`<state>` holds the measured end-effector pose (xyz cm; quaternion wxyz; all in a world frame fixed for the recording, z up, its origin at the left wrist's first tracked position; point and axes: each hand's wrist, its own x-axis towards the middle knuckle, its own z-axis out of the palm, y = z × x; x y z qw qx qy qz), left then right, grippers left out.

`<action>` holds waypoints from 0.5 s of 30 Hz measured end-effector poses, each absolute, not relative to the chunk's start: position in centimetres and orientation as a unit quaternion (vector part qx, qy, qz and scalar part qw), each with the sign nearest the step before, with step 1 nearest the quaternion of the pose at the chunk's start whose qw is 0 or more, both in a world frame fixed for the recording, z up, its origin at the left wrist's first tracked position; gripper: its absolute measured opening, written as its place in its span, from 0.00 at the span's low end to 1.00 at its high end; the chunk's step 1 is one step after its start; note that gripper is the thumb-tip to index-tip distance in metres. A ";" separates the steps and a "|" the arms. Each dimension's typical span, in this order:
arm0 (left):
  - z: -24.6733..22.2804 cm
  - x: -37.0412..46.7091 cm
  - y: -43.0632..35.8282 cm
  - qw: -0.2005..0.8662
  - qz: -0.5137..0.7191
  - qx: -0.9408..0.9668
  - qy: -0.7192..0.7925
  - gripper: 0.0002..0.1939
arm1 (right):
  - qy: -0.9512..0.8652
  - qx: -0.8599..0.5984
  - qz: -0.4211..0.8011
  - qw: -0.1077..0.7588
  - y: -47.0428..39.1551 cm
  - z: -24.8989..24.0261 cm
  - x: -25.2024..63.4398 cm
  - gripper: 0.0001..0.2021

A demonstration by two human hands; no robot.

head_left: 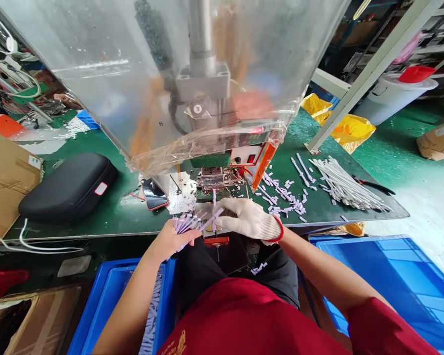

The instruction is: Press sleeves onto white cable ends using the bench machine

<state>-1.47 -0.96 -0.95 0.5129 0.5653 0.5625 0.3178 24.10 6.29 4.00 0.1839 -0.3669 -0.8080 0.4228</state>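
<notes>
My bare left hand (175,239) is closed around a bundle of thin lavender plastic strips (187,222), their ends fanning out above the fingers. One strip (211,220) slants from the bundle towards my right hand. In a white knit glove with a red cuff, my right hand (244,218) has its fingertips pinched at lavender strips in front of the press. Another strip (214,195) stands out from the metal fixture (211,180) towards the gloved fingers. Glove and fingers partly hide where the strips meet.
A cloudy plastic guard (114,88) hangs over the press. Lavender pieces (284,195) and a pile of long pale strips (350,187) lie right, beside pliers (373,185). Left are a phone (154,194) and black case (68,190). Blue bins (370,241) flank my legs.
</notes>
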 end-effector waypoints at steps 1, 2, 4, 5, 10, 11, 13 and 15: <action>-0.6 -1.2 -0.8 0.520 0.295 0.575 0.558 0.19 | -0.808 -0.352 0.437 0.183 6.1 4.1 24.2 0.13; -0.2 -0.9 -0.6 0.529 0.278 0.580 0.554 0.20 | -0.800 -0.343 0.454 0.190 5.8 4.0 24.2 0.13; 0.2 -0.2 -0.5 0.555 0.264 0.569 0.546 0.18 | -0.768 -0.337 0.502 0.210 4.9 3.6 24.3 0.13; 0.3 0.1 -0.6 0.577 0.260 0.555 0.539 0.16 | -0.747 -0.340 0.528 0.219 4.4 3.3 24.4 0.13; -0.3 -1.2 -1.6 0.694 0.238 0.465 0.496 0.16 | -0.635 -0.389 0.597 0.299 4.0 2.2 28.8 0.12; -0.5 -1.9 -1.8 0.702 0.259 0.440 0.497 0.16 | -0.614 -0.427 0.573 0.335 4.7 2.0 30.5 0.12; -0.8 -3.0 -1.9 0.691 0.344 0.372 0.516 0.16 | -0.590 -0.538 0.472 0.374 6.9 1.4 34.0 0.10; -1.1 -3.2 -1.6 0.663 0.426 0.313 0.530 0.15 | -0.626 -0.627 0.341 0.313 9.3 0.6 36.4 0.11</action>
